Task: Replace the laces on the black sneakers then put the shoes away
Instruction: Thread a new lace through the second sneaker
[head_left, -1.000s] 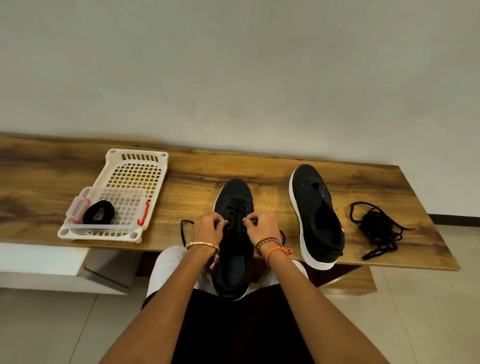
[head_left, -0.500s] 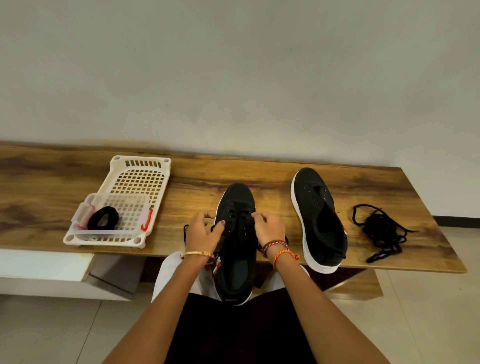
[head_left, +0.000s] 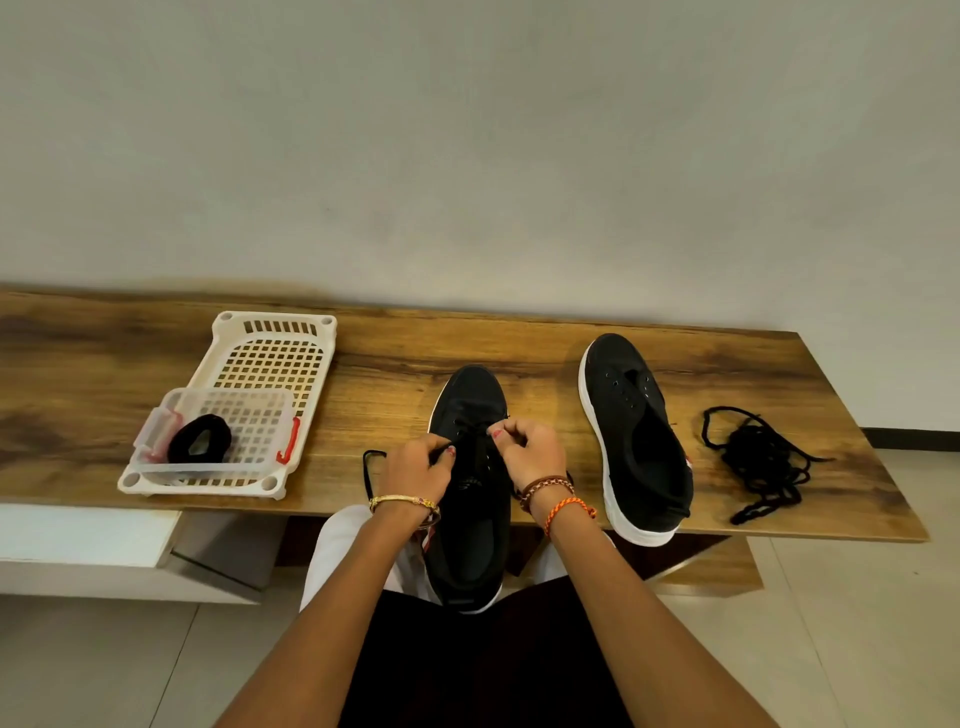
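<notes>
A black sneaker (head_left: 470, 499) with a white sole lies toe-away on the wooden bench (head_left: 467, 343), its heel over the front edge above my lap. My left hand (head_left: 418, 467) pinches a black lace (head_left: 370, 470) at the shoe's left eyelets; the lace loops out to the left. My right hand (head_left: 530, 449) pinches the lace on the right side of the eyelets. A second black sneaker (head_left: 636, 441) with no lace lies to the right. A loose tangle of black laces (head_left: 758, 462) sits further right.
A white slotted tray (head_left: 270, 358) stands at the left of the bench, with a small clear box (head_left: 249, 431) in it holding a coiled black lace (head_left: 200, 439). A grey wall runs behind. A white shelf and tiled floor lie below.
Both hands stay on the near sneaker's eyelets; the left hand has drawn slightly closer to the shoe, fingers working the lace. The view shifted down a little.
</notes>
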